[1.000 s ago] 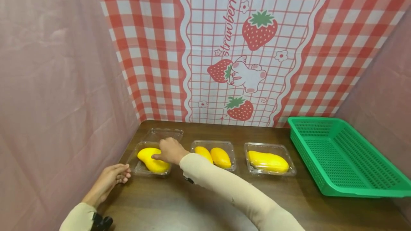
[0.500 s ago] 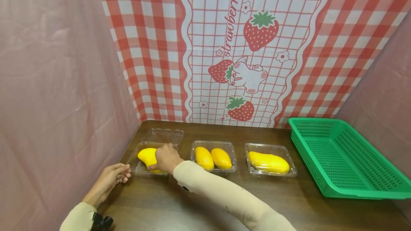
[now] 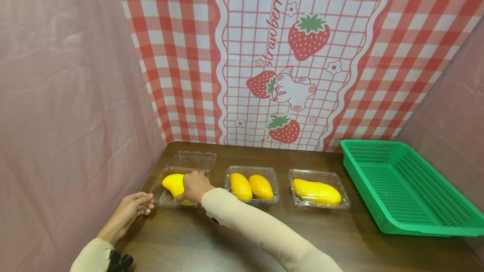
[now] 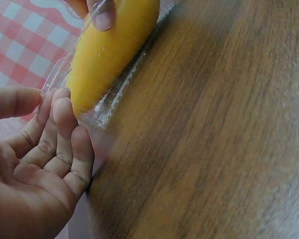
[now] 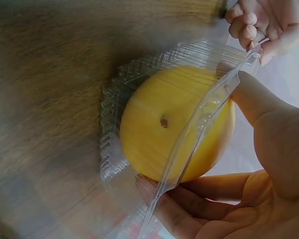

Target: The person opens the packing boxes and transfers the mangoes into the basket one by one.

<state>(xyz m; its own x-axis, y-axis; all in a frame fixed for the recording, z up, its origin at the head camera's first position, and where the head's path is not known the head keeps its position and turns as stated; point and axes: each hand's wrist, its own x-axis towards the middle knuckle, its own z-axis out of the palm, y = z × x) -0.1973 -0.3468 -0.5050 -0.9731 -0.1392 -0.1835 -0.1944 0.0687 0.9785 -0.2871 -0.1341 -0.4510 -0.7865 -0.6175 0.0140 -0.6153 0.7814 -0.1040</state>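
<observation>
A yellow mango sits in the leftmost clear plastic clamshell box, whose lid lies folded back behind it. My right hand reaches into the box and grips the mango, thumb on the near side and fingers on the far side. In the right wrist view the end of the mango faces the camera, with the clear rim crossing in front. At the box's left edge my left hand pinches the rim between thumb and forefinger, its other fingers curled loosely, as the left wrist view shows.
To the right stands a clear box with two mangoes, then another clear box holding a long yellow mango. A green plastic basket is at the far right of the brown table. Pink cloth walls flank both sides.
My right hand has moved slightly left and down over the mango and closed round it, and the mango has shifted slightly. The left hand stays at the box's edge.
</observation>
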